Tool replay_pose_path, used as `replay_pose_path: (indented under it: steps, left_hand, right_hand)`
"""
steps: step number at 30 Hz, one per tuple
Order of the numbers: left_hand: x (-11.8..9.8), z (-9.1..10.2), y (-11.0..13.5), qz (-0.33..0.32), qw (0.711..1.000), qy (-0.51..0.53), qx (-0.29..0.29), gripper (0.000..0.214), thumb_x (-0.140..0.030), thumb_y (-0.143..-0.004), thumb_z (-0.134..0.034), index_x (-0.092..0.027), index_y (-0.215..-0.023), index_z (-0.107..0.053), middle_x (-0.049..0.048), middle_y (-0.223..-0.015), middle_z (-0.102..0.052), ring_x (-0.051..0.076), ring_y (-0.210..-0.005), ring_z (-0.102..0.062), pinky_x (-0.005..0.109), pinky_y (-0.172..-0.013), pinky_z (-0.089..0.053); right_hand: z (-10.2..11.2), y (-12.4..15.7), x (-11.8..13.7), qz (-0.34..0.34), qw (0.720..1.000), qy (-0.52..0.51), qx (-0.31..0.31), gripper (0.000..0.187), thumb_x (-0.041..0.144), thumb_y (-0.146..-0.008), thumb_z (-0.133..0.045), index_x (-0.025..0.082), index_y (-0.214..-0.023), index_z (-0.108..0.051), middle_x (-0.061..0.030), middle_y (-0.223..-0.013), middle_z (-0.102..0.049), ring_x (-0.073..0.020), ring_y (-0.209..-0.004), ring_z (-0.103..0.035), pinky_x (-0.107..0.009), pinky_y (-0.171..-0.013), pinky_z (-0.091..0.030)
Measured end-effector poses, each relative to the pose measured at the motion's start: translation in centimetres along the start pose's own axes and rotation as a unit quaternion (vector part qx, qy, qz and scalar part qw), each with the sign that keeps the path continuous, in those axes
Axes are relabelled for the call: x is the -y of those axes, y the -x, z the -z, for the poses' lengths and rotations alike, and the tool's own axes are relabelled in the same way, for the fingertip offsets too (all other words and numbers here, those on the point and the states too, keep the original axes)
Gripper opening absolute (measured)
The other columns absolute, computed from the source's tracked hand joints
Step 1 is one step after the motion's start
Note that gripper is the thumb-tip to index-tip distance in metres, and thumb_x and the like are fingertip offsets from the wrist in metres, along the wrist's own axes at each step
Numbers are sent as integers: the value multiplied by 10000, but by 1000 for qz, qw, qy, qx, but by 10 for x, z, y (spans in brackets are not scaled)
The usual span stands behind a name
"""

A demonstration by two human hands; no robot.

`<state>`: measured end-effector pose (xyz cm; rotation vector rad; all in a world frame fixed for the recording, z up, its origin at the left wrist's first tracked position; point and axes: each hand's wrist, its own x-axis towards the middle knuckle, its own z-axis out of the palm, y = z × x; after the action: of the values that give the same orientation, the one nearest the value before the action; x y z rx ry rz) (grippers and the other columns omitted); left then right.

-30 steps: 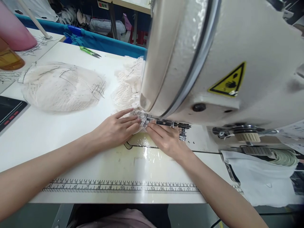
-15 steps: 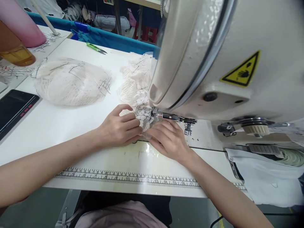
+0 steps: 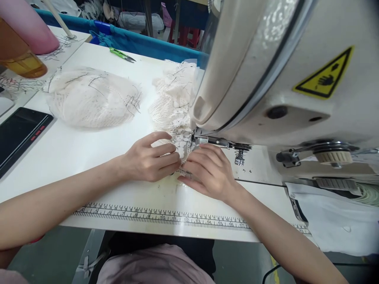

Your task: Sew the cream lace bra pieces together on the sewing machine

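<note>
Cream lace fabric (image 3: 171, 106) lies bunched on the sewing machine (image 3: 233, 71) bed, and its front end runs under the presser foot (image 3: 194, 138). My left hand (image 3: 151, 157) is closed on the lace's near edge left of the foot, with the fingers curled. Just right of it, my right hand (image 3: 209, 169) has its fingers together on the lace edge, the thumb lower down. The fingertips of both hands nearly meet in front of the foot. The exact grip is partly hidden.
A second lace heap (image 3: 94, 98) with dark thread ends lies left. Green thread snips (image 3: 122, 54) lie behind it, a black phone (image 3: 22, 134) at far left. Thread cones (image 3: 32, 31) stand at upper left. A printed ruler (image 3: 192, 221) runs along the front edge; white cloth (image 3: 340, 221) lies right.
The camera view has shifted slightly. The right thumb has moved a little away from its fingers, and more of the lace edge shows between the hands. Both hands stay at the lace.
</note>
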<state>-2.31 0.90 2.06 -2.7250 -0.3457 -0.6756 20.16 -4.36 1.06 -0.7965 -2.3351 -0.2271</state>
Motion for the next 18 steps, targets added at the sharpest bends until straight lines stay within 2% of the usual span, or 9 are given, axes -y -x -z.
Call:
replay_pose_path:
  steps: [2,5,8,11,13,16,18]
  left_hand:
    - [-1,0,-1,-17,999,-24,-32,229,-171,-918,-552,-236,-709,-618,-72,-715,-678,117,-644,-620,368,-837,-554]
    - [-1,0,-3,-47,995,-49,-75,234,-153,-913,-564,-222,-692,-600,-72,-737,-679,109,-675,-610,348,-841,-535]
    - [-2,1,-3,-64,994,-54,-76,231,-155,-915,-568,-219,-694,-595,-67,-758,-684,109,-708,-617,323,-800,-524]
    - [-3,0,-4,-60,997,-39,-39,210,-163,-930,-528,-217,-752,-625,-29,-830,-715,139,-776,-646,322,-756,-532]
    - [-2,-3,-4,-28,1000,2,-2,182,-211,-943,-492,-175,-933,-670,49,-998,-733,196,-937,-668,352,-834,-550]
    - [-2,-8,-2,24,996,66,60,423,-293,-947,-454,-33,-1261,-570,170,-1282,-637,277,-1222,-582,393,-1008,-508]
    - [-1,-12,0,36,991,85,92,515,-313,-941,-446,-13,-1358,-493,177,-1359,-584,285,-1290,-535,398,-1057,-479]
  right_hand:
    - [-3,0,2,15,1000,11,-7,18,217,-879,-644,228,-890,-634,13,-908,-697,-130,-964,-607,-342,-1010,-470]
    - [-4,1,2,25,1000,13,-13,115,128,-867,-634,242,-855,-638,47,-893,-711,-96,-939,-611,-311,-1015,-476]
    - [-2,1,2,41,999,6,-4,89,132,-854,-661,220,-863,-657,46,-897,-728,-95,-922,-631,-306,-1009,-496]
    - [-1,1,3,54,998,10,-2,58,141,-836,-688,194,-847,-670,39,-884,-739,-107,-901,-652,-304,-990,-514]
    - [-2,0,4,50,999,10,5,49,145,-844,-679,195,-845,-675,48,-868,-742,-105,-883,-658,-292,-960,-526]
    - [-1,0,4,35,999,4,21,60,135,-857,-657,189,-867,-681,52,-856,-742,-106,-866,-663,-268,-899,-536]
    - [0,0,4,30,999,1,28,64,123,-860,-647,176,-870,-682,42,-849,-741,-113,-859,-668,-258,-858,-540]
